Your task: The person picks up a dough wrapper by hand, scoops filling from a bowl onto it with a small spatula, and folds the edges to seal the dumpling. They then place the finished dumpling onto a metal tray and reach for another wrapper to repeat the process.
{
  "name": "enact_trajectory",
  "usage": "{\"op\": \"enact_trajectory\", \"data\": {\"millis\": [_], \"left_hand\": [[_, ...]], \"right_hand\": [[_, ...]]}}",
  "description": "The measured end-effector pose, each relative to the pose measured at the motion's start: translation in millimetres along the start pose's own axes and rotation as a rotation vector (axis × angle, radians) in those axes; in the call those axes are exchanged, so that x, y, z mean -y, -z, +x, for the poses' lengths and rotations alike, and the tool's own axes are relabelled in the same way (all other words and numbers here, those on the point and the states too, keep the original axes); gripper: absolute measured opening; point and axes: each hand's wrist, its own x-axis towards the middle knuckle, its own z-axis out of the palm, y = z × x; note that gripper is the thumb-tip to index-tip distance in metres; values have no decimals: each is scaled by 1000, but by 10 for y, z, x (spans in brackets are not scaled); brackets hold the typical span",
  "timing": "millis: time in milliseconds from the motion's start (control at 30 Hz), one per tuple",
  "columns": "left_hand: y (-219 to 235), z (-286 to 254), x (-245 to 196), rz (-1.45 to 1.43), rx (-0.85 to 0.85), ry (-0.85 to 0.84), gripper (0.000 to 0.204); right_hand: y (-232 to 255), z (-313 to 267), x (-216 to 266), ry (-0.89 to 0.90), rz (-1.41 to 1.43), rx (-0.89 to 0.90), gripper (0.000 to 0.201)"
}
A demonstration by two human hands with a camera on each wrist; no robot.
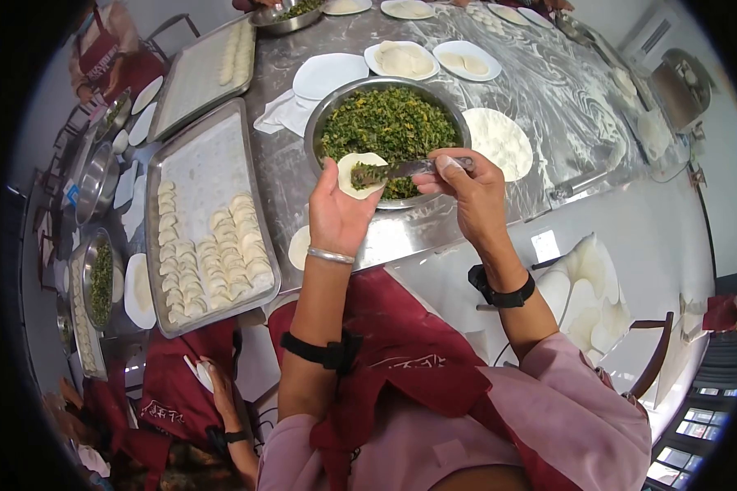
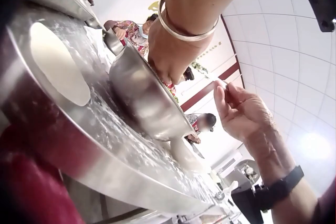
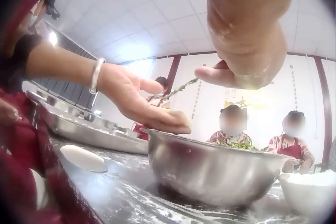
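Note:
Over the near rim of a steel bowl (image 1: 459, 114) of chopped green filling (image 1: 385, 123), my left hand (image 1: 341, 214) carries a round dough wrapper (image 1: 345, 177). The right wrist view shows its fingers stretched out under the wrapper, the thumb held apart. My right hand (image 1: 473, 192) pinches the handle of a narrow, flat metal spatula (image 1: 404, 169) between thumb and fingers. The spatula's far end lies on the wrapper, with a clump of green filling (image 1: 365, 175) there. Another wrapper (image 1: 300, 245) lies on the table left of my left wrist.
A tray of folded dumplings (image 1: 246, 245) stands left, with another tray (image 1: 196, 78) behind it. Beyond the bowl are an empty plate (image 1: 329, 75) and plates of wrappers (image 1: 401, 59). White flour (image 1: 499, 143) sits right of it. Another person's hand (image 1: 221, 393) is at lower left.

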Motion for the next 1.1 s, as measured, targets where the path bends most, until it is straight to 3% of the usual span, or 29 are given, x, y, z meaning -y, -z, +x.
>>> {"op": "enact_trajectory", "data": {"millis": [500,600,733,933,1100], "left_hand": [[71,-246,-25,29,10,52,49],[96,-251,-24,71,22,28,50],[118,-250,-19,60,23,42,49],[111,-267,-22,61,19,53,48],[118,-266,-36,79,3,42,48]], "right_hand": [[106,179,-66,-196,88,-71,20],[71,131,19,-44,40,-102,20],[72,71,32,111,-71,33,16],[92,16,-18,251,-188,197,14],[112,-40,-59,300,-237,233,14]]}}
